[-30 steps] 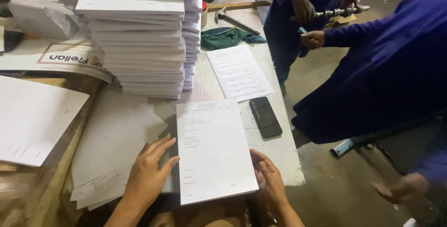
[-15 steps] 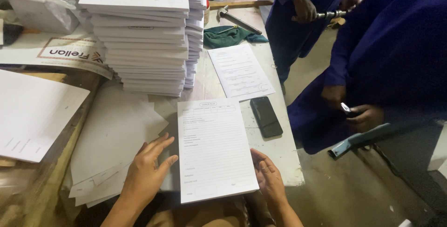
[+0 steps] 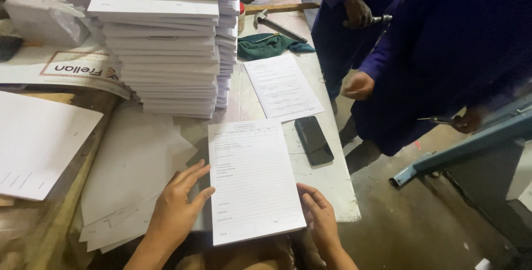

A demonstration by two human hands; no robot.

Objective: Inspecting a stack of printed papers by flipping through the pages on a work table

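A pale, worn bench (image 3: 332,189) carries the things. A printed pad of lined forms (image 3: 254,178) lies at its near edge, overhanging it. Just right of the pad lies a dark phone (image 3: 313,139), face up. Beyond the pad lies a single printed sheet (image 3: 282,86), and farther back a crumpled green cloth (image 3: 269,45) with a hammer (image 3: 277,26) behind it. Left of the pad loose blank sheets (image 3: 133,176) fan out; behind them rises a tall stack of pads (image 3: 166,54).
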